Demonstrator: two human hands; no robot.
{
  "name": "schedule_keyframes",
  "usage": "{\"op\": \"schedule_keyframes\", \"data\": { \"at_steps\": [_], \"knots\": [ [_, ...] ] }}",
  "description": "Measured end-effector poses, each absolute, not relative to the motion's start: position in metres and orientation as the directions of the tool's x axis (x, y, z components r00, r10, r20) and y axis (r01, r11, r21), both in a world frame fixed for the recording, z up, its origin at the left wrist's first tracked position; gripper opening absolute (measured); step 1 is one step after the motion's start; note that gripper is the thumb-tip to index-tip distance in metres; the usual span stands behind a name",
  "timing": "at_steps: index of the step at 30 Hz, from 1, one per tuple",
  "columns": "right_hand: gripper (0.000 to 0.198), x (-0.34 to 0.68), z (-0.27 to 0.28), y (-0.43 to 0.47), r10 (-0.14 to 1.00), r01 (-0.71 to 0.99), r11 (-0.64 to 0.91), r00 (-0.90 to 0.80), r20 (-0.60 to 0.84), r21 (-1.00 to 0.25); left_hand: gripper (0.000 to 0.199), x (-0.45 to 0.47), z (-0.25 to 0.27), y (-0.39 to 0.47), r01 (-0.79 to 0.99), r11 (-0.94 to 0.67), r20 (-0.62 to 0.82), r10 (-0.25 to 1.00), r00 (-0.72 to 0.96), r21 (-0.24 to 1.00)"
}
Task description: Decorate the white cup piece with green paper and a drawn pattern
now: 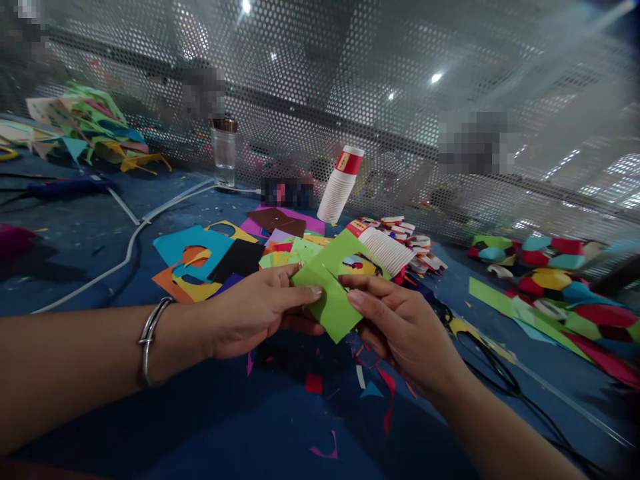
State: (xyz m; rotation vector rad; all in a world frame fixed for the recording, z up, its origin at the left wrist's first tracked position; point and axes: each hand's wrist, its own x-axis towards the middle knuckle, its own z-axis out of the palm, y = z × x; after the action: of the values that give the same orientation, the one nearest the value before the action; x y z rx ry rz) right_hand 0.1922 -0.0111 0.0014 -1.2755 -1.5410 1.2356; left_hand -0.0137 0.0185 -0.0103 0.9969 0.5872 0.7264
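Observation:
A sheet of light green paper (336, 308) is held up in front of me between both hands. A narrow slit or crease shows near its middle. My left hand (267, 303), with a silver bangle (148, 339) at the wrist, pinches the left side, thumb on top. From the right, my right hand (395, 313) grips the edge between thumb and fingers. Behind the hands lies a pile of coloured paper, among it a blue cut sheet (187, 243), a black sheet (237, 259) and a brown sheet (277, 220).
A leaning stack of paper cups (340, 187) stands behind, and another cup stack (383, 247) lies down. A clear glass (224, 157) is at the back left, near a white cable (131, 243). Coloured paper shapes (550, 273) lie right. Paper scraps (314, 383) litter the blue table (225, 427).

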Motion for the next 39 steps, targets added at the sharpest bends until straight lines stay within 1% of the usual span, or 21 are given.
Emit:
{"op": "schedule_keyframes", "data": {
  "at_steps": [9,14,17,23,29,35,39],
  "knots": [
    [0.029,0.1913,0.0021,-0.0113,0.974,0.189,0.051,-0.224,0.008,-0.981,0.030,-0.0136,-0.0072,0.0182,-0.263,0.362,-0.127,0.768,0.628,0.894],
    [0.031,0.1892,0.0044,-0.0136,0.967,0.155,0.013,-0.252,-0.026,-0.988,0.030,-0.0145,-0.0071,0.0180,-0.247,0.359,-0.135,0.767,0.627,0.900],
    [0.033,0.1893,0.0045,-0.0144,0.966,0.171,0.016,-0.258,-0.029,-0.985,0.032,-0.0149,-0.0074,0.0182,-0.250,0.357,-0.130,0.767,0.628,0.900],
    [0.030,0.1895,0.0041,-0.0135,0.973,0.254,0.096,-0.228,0.037,-0.962,0.038,-0.0157,-0.0092,0.0165,-0.243,0.323,-0.093,0.754,0.651,0.914],
    [0.032,0.1899,0.0034,-0.0138,0.976,0.301,0.083,-0.218,0.016,-0.950,0.030,-0.0169,-0.0112,0.0142,-0.218,0.297,-0.085,0.748,0.658,0.930],
    [0.034,0.1879,0.0020,-0.0149,0.976,0.218,0.041,-0.218,-0.008,-0.975,0.037,-0.0161,-0.0116,0.0158,-0.210,0.305,-0.092,0.740,0.666,0.929],
    [0.034,0.1860,0.0032,-0.0142,0.975,0.234,0.039,-0.222,-0.015,-0.971,0.031,-0.0155,-0.0100,0.0159,-0.186,0.319,-0.119,0.735,0.667,0.929]
  ]
}}
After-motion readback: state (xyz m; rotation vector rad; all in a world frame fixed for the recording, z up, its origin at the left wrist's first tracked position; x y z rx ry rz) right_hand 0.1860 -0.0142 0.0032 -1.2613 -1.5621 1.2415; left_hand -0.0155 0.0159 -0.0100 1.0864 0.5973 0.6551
